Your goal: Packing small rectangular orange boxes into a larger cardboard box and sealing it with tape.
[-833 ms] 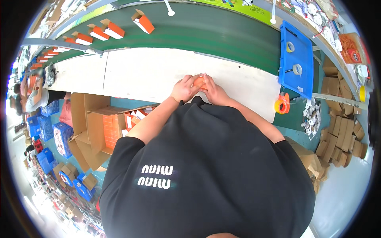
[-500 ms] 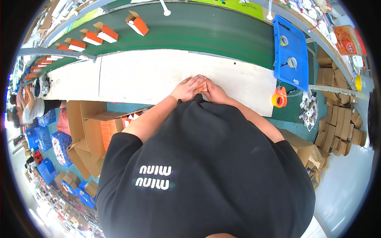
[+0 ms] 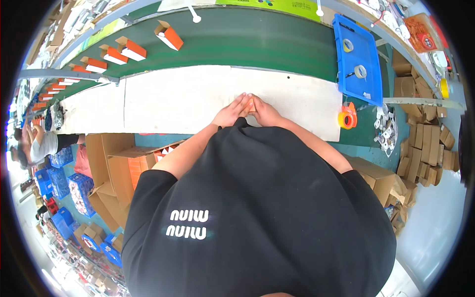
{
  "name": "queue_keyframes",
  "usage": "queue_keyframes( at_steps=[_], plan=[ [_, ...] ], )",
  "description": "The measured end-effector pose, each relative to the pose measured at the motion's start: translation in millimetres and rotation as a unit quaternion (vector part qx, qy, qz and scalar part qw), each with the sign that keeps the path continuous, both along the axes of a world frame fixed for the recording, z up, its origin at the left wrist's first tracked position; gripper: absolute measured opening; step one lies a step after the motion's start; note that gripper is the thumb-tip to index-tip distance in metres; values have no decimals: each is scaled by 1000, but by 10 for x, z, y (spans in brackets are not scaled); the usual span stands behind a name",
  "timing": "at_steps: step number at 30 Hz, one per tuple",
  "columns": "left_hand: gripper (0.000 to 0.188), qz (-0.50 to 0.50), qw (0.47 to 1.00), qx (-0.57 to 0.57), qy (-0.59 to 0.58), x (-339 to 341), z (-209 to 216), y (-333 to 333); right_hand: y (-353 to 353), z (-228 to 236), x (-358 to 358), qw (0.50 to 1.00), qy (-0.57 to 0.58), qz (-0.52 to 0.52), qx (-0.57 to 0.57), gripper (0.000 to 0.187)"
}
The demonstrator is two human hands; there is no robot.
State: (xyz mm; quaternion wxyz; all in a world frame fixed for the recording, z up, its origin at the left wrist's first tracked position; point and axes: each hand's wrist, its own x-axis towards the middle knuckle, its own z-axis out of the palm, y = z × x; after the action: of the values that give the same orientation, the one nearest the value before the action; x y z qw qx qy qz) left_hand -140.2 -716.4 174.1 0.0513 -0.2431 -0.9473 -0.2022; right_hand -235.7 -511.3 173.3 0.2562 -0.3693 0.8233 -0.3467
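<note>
At the near part of the white work surface [image 3: 173,99], my left hand [image 3: 232,113] and my right hand [image 3: 266,113] meet, closed on an orange carton [image 3: 251,106]. Only a small patch of the carton shows between the fingers; the rest lies behind the hands and my black shirt. Beyond, on the green belt [image 3: 257,37], stands an orange and white carton [image 3: 169,35] with its top flap up. More cartons of this kind form a line toward the far left.
To the right are an orange tape dispenser [image 3: 347,118] and a blue tray [image 3: 357,86] holding tape rolls. A cardboard box [image 3: 116,157] with orange cartons stands by my left arm, another box [image 3: 372,174] by my right. Another person [image 3: 38,143] works at far left.
Both hands stay together around the orange carton, with the fingers slightly shifted and less of the carton showing. The whole view has shifted a little; the cartons on the belt look unchanged.
</note>
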Motion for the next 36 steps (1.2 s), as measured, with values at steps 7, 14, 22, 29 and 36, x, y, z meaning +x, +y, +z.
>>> queue_keyframes(
  at_steps=[7, 14, 22, 29, 36],
  plan=[
    [63, -7, 999, -37, 2, 17, 123, 7, -4, 85, 86, 999, -18, -36, -1, 72],
    [45, -55, 992, 106, -40, -273, 148, -258, 124, 27, 178, 996, -30, -80, -18, 76],
    [76, 483, 853, 184, 75, -1260, 45, -2040, 791, 187, 355, 910, -17, -415, 9, 63],
    [107, 562, 821, 97, -22, -2228, 35, -3289, 1335, 237, 125, 848, 100, -446, 267, 99],
    [63, 496, 865, 72, -29, -2303, 381, -2540, 1324, -252, 207, 844, 238, -450, 171, 83]
  ],
)
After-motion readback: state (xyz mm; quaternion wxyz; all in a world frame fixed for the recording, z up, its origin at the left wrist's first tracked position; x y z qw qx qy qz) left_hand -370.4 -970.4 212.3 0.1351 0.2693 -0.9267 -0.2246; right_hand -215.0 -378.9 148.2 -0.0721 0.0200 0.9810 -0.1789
